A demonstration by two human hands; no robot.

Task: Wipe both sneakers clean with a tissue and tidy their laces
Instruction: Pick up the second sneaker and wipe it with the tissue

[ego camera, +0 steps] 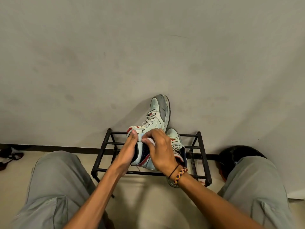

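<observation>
Setting: plain grey wall (148, 55) with dark skirting strip (57, 148); pale floor (148, 187) below.

Black metal-bar shoe rack (115, 143), low and open-framed, standing against the wall between two knees in grey trousers (54, 176).

White high-top sneaker with red and navy trim, grey laces and grey toe cap (156, 116): raised above the rack, toe pointing up toward the wall, collar end down between both hands.

Second white sneaker of like trim (175, 139): lying on the rack just to the right of and partly behind the first, mostly covered by the right hand and wrist; sole edge showing below the wrist.

Left hand (130, 149): forearm reaching forward from lower centre, palm against the left side of the raised sneaker's collar, thumb lying up over the tongue edge. Grip closed around the collar.

Right hand (160, 149): forearm entering from lower right, back of hand toward the camera, fingers bent down onto the top of the collar and tongue, fingertips just beside the left thumb. Grip holding the raised sneaker; whether lace ends are pinched cannot be told.

Braided yellow, red and navy wristband (180, 176) and thin black cord on the right wrist.

Dark footwear (9, 156) on the floor at far left, well apart from the rack.
</observation>
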